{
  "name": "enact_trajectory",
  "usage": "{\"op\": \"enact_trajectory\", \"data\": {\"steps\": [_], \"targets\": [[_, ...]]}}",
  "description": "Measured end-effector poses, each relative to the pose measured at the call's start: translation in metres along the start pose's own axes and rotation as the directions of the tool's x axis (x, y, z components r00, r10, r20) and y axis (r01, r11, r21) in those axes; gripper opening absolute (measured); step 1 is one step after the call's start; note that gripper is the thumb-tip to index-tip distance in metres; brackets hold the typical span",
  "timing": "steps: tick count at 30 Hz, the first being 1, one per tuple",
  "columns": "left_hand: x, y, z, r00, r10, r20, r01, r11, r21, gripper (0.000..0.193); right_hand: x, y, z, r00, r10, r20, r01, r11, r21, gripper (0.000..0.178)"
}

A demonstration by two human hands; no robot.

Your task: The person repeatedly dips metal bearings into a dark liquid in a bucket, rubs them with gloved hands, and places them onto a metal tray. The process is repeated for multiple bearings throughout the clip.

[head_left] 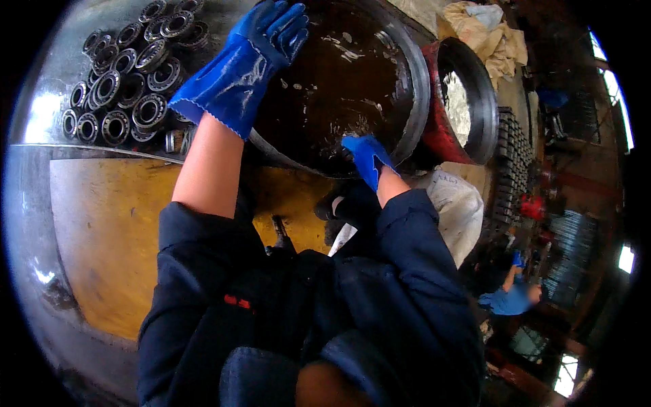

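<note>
Both my hands wear blue rubber gloves over a wide round metal tub (419,88) of dark liquid (325,74). My left hand (274,30) is raised at the tub's far left side, its fingers loosely bent and partly spread, with nothing visible in them. At the near right side my right hand (366,154) reaches down to the liquid's surface, where splashes and ripples show. Its fingertips dip out of sight, so anything they hold is hidden. Left of the tub, several greasy ring-shaped roller bearings (106,88) lie heaped on a metal tabletop (51,88).
A red-sided round container (434,108) stands against the tub's right side. Near it are a white sack (454,203) and beige cloth (502,47). Stacked dark parts (512,156) line the right. A yellow surface (115,237) lies below the table. A person in blue (508,298) is farther right.
</note>
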State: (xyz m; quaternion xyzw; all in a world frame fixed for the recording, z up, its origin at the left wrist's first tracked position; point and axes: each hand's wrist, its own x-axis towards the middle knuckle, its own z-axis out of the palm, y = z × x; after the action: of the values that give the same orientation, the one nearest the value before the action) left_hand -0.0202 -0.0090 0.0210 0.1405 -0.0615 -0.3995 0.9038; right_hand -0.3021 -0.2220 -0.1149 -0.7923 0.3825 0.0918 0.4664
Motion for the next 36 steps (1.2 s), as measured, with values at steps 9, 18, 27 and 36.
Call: {"op": "enact_trajectory", "data": {"steps": [9, 18, 27, 36], "targets": [[0.011, 0.003, -0.011, 0.992, -0.063, 0.105, 0.074, 0.992, -0.106, 0.049, -0.003, -0.055, 0.004, 0.944, -0.032, 0.327, 0.326, 0.230, -0.917, 0.035], [0.015, -0.004, -0.048, 0.965, 0.045, 0.258, -0.071, 0.993, 0.090, 0.046, -0.002, -0.048, 0.020, 0.999, 0.029, -0.038, -0.047, 0.629, -0.776, 0.038], [0.023, -0.005, -0.013, 0.998, -0.059, 0.030, 0.060, 0.997, -0.048, 0.047, 0.009, 0.006, -0.004, 0.998, -0.002, 0.062, 0.040, 0.782, -0.622, 0.044], [0.016, -0.001, -0.019, 0.998, -0.062, 0.030, 0.058, 0.989, 0.136, 0.050, -0.001, -0.071, 0.018, 0.962, 0.103, 0.254, 0.208, 0.331, -0.920, 0.039]]}}
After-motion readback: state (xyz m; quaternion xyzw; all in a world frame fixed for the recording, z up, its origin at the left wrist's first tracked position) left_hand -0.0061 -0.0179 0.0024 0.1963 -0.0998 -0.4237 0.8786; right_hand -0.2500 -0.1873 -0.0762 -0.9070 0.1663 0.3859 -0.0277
